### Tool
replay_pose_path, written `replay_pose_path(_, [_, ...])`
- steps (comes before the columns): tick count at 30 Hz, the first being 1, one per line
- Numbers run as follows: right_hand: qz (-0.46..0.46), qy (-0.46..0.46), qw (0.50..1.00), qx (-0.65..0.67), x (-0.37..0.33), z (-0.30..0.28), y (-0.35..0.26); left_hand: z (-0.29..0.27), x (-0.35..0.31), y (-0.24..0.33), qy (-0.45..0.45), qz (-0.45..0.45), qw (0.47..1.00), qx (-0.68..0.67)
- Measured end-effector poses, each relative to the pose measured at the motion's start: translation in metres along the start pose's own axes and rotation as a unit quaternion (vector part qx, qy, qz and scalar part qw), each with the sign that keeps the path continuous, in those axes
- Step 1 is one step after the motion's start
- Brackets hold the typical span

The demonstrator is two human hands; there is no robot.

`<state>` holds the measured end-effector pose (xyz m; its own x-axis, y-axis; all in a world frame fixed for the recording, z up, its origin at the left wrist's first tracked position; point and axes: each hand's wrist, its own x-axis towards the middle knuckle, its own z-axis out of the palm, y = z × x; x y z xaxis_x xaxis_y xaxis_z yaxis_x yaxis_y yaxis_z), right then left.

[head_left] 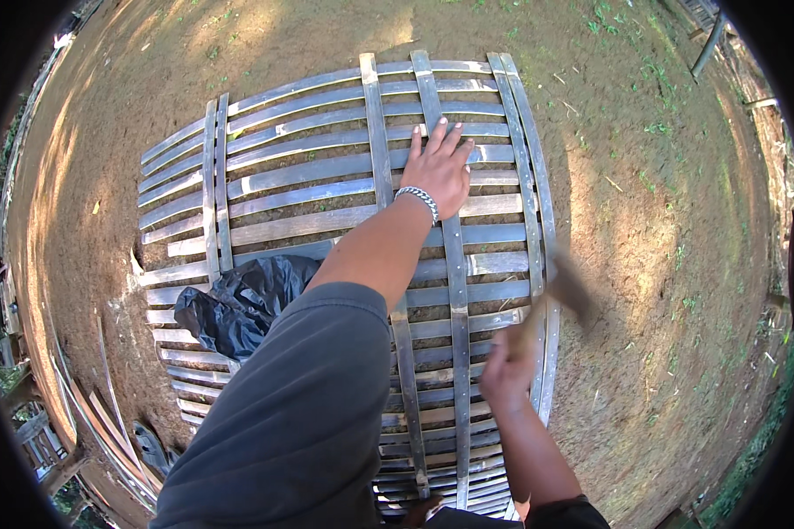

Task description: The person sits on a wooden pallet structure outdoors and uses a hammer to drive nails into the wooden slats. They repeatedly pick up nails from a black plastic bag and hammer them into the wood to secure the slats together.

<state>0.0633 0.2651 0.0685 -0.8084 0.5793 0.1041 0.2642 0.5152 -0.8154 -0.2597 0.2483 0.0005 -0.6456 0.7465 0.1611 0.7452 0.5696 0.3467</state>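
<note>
A large panel of slats, seemingly split bamboo [304,169], lies on the ground, with long battens [457,291] crossing the slats. My left hand [441,167], with a chain bracelet at its wrist, lies flat with fingers spread on the upper middle of the panel, by one batten. Over the panel's right side, my right hand [506,370] is closed round the wooden handle of a hammer [572,291]. The hammer's head is smeared by motion and hangs near the right edge batten. A row of small dots, likely nail heads, runs along some battens.
A crumpled black plastic bag [247,300] rests on the panel left of my left arm. Long loose strips [119,432] lie on the ground at lower left, beside a dark object [150,447]. Bare earth with grass tufts surrounds the panel. A post [707,48] stands at far right.
</note>
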Motion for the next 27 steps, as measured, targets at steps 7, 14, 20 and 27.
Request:
replay_pose_path(7, [-0.012,-0.008,0.999,-0.047,0.002,-0.003,-0.019,0.001,-0.004,-0.007,0.001,-0.005,1.0,0.004])
replay_pose_path(14, [0.062,-0.151,0.964,-0.208,-0.001,0.01,-0.007,0.0,-0.004,-0.002,-0.01,-0.004,1.0,0.003])
replay_pose_path(20, [0.103,0.003,0.994,-0.042,0.001,0.001,-0.029,-0.004,-0.004,-0.004,-0.021,-0.009,1.0,0.002])
replay_pose_path(27, [0.208,-0.117,0.97,-0.052,-0.017,0.001,-0.012,-0.003,-0.004,-0.008,-0.012,-0.014,1.0,0.0])
